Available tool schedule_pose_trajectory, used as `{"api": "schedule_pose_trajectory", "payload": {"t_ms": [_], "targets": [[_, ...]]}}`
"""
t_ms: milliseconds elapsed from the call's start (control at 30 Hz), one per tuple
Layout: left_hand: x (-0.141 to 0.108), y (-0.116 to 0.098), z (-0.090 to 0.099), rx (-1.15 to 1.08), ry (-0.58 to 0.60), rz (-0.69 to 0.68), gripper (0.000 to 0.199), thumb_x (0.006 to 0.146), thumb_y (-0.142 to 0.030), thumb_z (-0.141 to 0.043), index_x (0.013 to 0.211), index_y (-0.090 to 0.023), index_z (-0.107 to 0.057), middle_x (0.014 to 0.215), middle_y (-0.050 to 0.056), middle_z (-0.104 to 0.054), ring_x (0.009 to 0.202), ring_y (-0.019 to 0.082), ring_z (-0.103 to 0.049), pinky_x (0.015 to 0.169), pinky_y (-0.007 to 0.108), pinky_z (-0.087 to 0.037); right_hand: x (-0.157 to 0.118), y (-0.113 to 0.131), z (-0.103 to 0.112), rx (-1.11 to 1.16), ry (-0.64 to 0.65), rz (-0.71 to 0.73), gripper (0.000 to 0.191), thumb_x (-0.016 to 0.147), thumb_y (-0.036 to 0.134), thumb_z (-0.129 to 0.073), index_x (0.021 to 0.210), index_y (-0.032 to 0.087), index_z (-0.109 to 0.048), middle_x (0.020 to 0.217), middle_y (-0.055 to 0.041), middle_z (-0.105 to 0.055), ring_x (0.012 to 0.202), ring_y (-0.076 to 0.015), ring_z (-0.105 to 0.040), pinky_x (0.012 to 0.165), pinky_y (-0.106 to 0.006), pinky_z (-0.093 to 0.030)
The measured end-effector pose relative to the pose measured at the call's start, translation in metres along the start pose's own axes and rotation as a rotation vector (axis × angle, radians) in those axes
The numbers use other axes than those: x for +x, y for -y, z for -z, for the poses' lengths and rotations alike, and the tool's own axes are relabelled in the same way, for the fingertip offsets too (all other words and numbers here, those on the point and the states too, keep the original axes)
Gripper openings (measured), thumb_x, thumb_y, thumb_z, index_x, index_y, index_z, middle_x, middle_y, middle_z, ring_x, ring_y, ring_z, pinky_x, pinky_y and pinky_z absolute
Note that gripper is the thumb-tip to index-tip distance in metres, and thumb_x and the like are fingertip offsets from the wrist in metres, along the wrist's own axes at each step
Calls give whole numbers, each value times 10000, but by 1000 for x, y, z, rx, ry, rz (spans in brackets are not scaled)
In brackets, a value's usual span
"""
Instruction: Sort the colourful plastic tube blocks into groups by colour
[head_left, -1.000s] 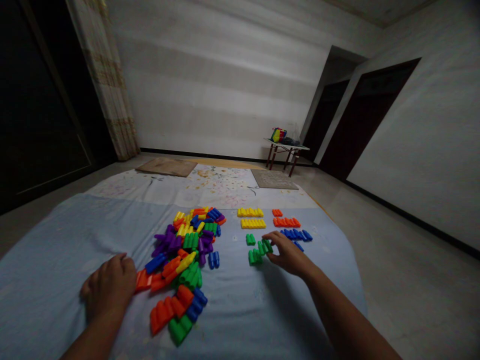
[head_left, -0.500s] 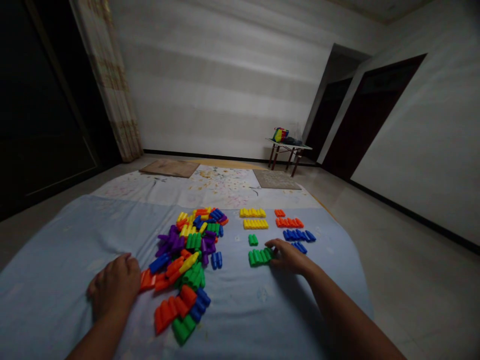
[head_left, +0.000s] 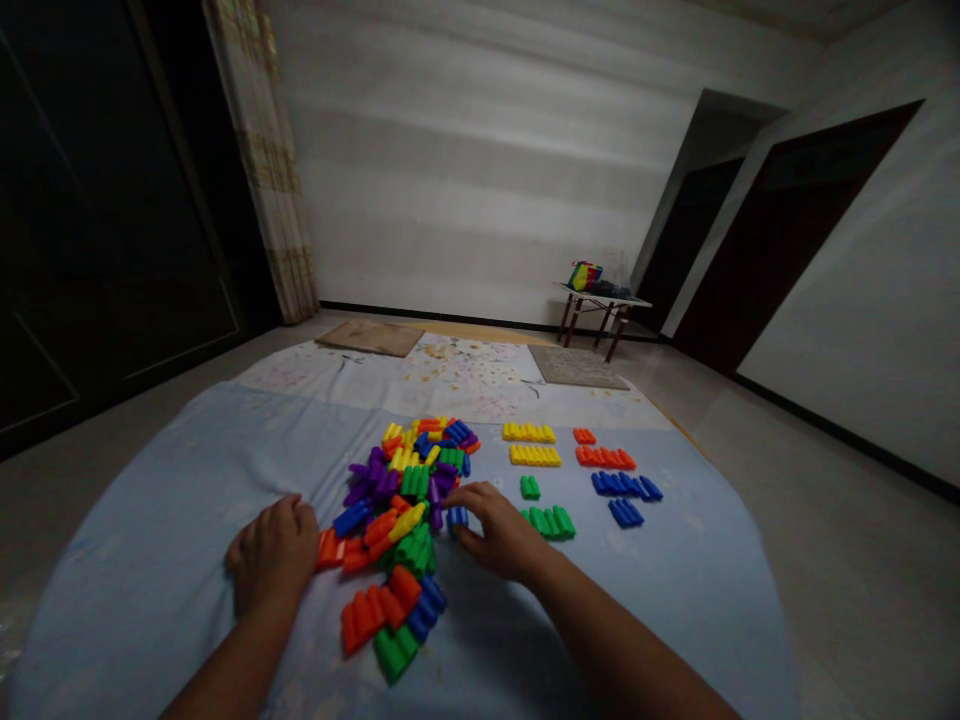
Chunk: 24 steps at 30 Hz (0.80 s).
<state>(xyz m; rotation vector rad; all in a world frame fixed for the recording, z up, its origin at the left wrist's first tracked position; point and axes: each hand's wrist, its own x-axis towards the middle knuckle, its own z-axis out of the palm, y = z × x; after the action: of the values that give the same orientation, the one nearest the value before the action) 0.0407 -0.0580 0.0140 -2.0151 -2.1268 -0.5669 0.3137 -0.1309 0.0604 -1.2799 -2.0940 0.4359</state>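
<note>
A mixed pile of plastic bullet-shaped building pieces (head_left: 416,482) in orange, yellow, green, blue and purple covers the middle of the bed. My left hand (head_left: 274,550) rests palm down on the cloth, beside the orange pieces (head_left: 330,549) at the pile's left edge. At the pile's right side, my right hand (head_left: 495,530) is open, thumb and fingers apart around a small blue group (head_left: 457,517); whether they touch it I cannot tell. Behind that hand lies a green row (head_left: 553,523), partly covered by it, with a smaller green group (head_left: 530,487) beyond.
Yellow rows (head_left: 534,456), orange rows (head_left: 606,458) and blue rows (head_left: 626,486) lie sorted on the right of the blue sheet (head_left: 675,600). Two flat mats (head_left: 371,337) lie at the far end. A small table (head_left: 600,295) holding a colourful bag stands near the wall.
My right hand has left the green row and moved left to the small blue group beside the pile. The view has turned slightly left; my left hand stays by the orange pieces.
</note>
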Motion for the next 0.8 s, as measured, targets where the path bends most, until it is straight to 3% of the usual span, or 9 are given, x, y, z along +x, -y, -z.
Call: {"api": "schedule_pose_trajectory", "payload": {"t_ms": [167, 267, 367, 533, 667, 800], "targets": [[-1, 1, 1, 125, 15, -27, 330, 812, -176, -333, 993, -159, -609, 1083, 118, -605, 974, 239, -531, 844, 364, -346, 29, 13, -29, -55, 79, 141, 390, 751, 81, -547, 1122, 201, -566, 1148, -76, -588, 1061, -189, -500, 916, -342, -376], [-1, 0, 1, 71, -7, 5, 325, 795, -178, -357, 1000, -177, -609, 1060, 107, -618, 967, 231, -535, 854, 363, -345, 30, 10, -29, -97, 106, 105, 270, 766, 101, -558, 1014, 192, -615, 1021, -69, -641, 988, -193, -531, 876, -342, -389], [0, -2, 2, 15, -27, 66, 324, 785, -191, -371, 1011, -170, -603, 1030, 110, -628, 953, 229, -542, 860, 364, -344, 19, 7, -19, -47, 45, 54, 254, 752, 79, -566, 972, 193, -624, 978, -62, -649, 979, -186, -536, 869, -337, -393], [1, -1, 2, -49, -28, 86, 323, 781, -197, -373, 1010, -158, -598, 1039, 122, -630, 950, 237, -548, 862, 368, -348, -5, 5, -7, 139, -67, -119, 237, 787, 197, -560, 1016, 210, -621, 943, -47, -647, 864, -159, -568, 784, -298, -441], [3, 4, -2, -131, -21, 74, 314, 773, -197, -377, 990, -166, -602, 1052, 118, -632, 945, 239, -556, 858, 369, -361, -14, -1, -14, 349, -77, -283, 239, 797, 282, -538, 1002, 203, -631, 861, -18, -651, 747, -139, -580, 678, -268, -457], [10, 14, -7, -355, -50, 182, 319, 776, -222, -367, 993, -195, -599, 1010, 83, -651, 935, 217, -568, 846, 340, -397, -13, -9, -24, 720, -113, -347, 278, 759, 393, -574, 946, 192, -614, 786, 6, -643, 736, -150, -599, 688, -289, -468]]}}
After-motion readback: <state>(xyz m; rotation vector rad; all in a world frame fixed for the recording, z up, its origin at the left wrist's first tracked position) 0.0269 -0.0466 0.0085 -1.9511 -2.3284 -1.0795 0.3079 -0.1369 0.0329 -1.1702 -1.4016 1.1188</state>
